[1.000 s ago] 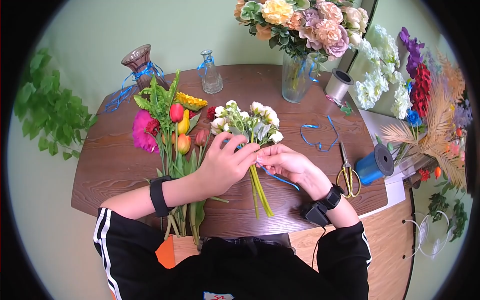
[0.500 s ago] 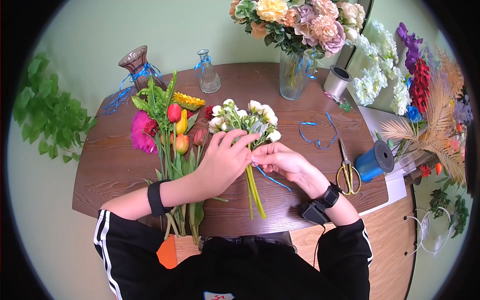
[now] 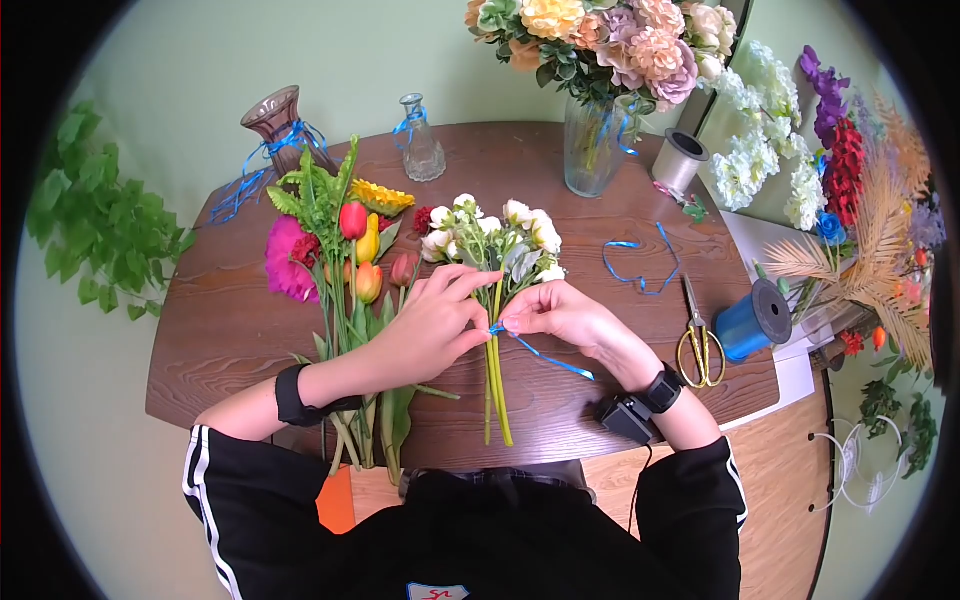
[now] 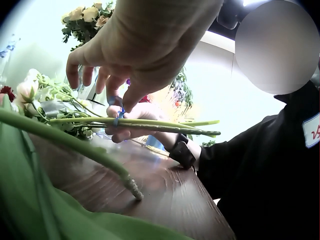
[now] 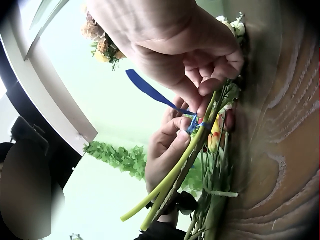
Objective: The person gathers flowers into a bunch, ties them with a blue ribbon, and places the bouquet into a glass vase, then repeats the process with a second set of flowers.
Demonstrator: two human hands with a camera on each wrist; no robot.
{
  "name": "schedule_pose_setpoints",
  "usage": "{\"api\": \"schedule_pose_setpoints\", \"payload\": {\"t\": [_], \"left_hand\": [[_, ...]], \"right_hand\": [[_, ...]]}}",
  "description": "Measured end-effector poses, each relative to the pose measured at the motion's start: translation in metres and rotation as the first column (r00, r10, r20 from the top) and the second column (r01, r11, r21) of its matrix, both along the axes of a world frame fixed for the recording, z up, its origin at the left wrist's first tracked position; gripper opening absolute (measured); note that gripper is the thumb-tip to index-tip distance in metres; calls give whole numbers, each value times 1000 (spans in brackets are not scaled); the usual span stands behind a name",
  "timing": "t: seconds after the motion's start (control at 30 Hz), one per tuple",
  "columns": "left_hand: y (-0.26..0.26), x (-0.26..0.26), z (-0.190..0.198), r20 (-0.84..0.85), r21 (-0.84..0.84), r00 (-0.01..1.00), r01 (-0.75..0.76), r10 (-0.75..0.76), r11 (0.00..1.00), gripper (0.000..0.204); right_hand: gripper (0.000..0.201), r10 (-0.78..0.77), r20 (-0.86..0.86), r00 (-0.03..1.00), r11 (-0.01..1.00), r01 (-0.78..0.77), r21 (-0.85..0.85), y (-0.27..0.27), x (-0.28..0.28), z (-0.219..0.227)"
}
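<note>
A bunch of white flowers [image 3: 538, 232] lies on the table with its green stems [image 3: 498, 400] toward the person. Blue ribbon [image 3: 555, 364] is wrapped round the stems, one loose tail trailing to the right. From the left, the left hand [image 3: 440, 318] pinches the ribbon between thumb and forefinger at the knot [image 5: 192, 124]; its other fingers spread over the stems. On the other side, the right hand [image 3: 562, 314] pinches ribbon close against the stems, its fingertips partly hidden in the left wrist view.
Tulips [image 3: 368, 283] and other loose flowers lie beneath the left forearm. Gold-handled scissors [image 3: 700, 350] and a blue ribbon spool [image 3: 745, 325] are at the right. A cut ribbon piece [image 3: 640, 290] lies nearby. Glass vases [image 3: 422, 155] and a pale spool [image 3: 680, 163] stand at the back.
The left hand has drawn back from over the stems, and its thumb and forefinger now pinch at the ribbon knot, which has come into sight. The right hand stays beside the stems.
</note>
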State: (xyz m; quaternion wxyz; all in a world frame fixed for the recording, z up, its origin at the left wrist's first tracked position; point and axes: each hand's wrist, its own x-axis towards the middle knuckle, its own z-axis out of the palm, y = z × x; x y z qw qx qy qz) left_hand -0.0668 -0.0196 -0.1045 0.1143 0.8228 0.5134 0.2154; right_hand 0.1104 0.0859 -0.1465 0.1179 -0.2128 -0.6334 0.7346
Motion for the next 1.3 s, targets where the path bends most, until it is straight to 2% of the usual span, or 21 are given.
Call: {"api": "schedule_pose_setpoints", "payload": {"t": [0.1, 0.3, 0.5, 0.7, 0.8, 0.83, 0.9, 0.93, 1.03, 1.07, 1.17, 1.2, 1.23, 1.3], "left_hand": [[0, -3, -2, 5, -27, 1000, 9, -9, 1000, 10], [-4, -4, -2, -107, -15, 993, 55, -56, 998, 11], [-8, -1, -5, -172, 11, 981, 89, -86, 996, 12], [-10, 2, -8, -257, 14, 957, 142, -133, 990, 11], [-11, 2, -10, -228, 34, 966, 136, -125, 990, 12], [-11, 0, -9, -211, 4, 971, 113, -110, 994, 13], [-11, -7, -3, -178, -55, 981, 68, -76, 996, 15], [-11, -10, -2, -178, 0, 984, 24, -24, 1000, 16], [2, -21, 3, -146, -363, 982, -164, 118, 917, 17], [5, -26, -6, -97, -304, 987, -151, 127, 941, 24], [18, -26, -12, -89, -517, 989, -148, 119, 843, 27], [27, -27, -25, -10, -594, 991, -116, 137, 796, 32], [32, -25, -31, 99, -676, 969, -102, 227, 730, 33], [42, -18, -37, 280, -807, 863, -26, 421, 590, 36]], "right_hand": [[12, 6, -35, 999, 1000, -6, 14, -2, -1, 0], [6, 35, -72, 997, 999, -36, -13, -1, -2, -6], [6, 28, -21, 999, 993, -25, 112, -3, -3, -5], [6, 39, -21, 999, 996, -37, 75, -1, -4, -12], [7, 65, 37, 997, 972, -72, 224, 0, -2, -17], [11, 31, 88, 996, 975, -50, 218, 1, -1, -16], [21, -34, 188, 982, 977, -6, 211, 2, 2, -10], [36, -6, 291, 957, 954, -82, 288, 4, 4, -2], [42, 8, 403, 915, 970, -105, 219, 2, 3, 6], [42, 34, 400, 916, 975, -117, 187, 2, 2, 5], [40, 113, 388, 914, 983, -160, 89, 5, -2, -1], [39, 104, 359, 927, 990, -130, 51, 6, -5, -4], [38, 92, 330, 939, 995, -102, 13, 5, -10, -8], [37, 36, 289, 957, 999, -30, -24, -2, -18, -9]]}}
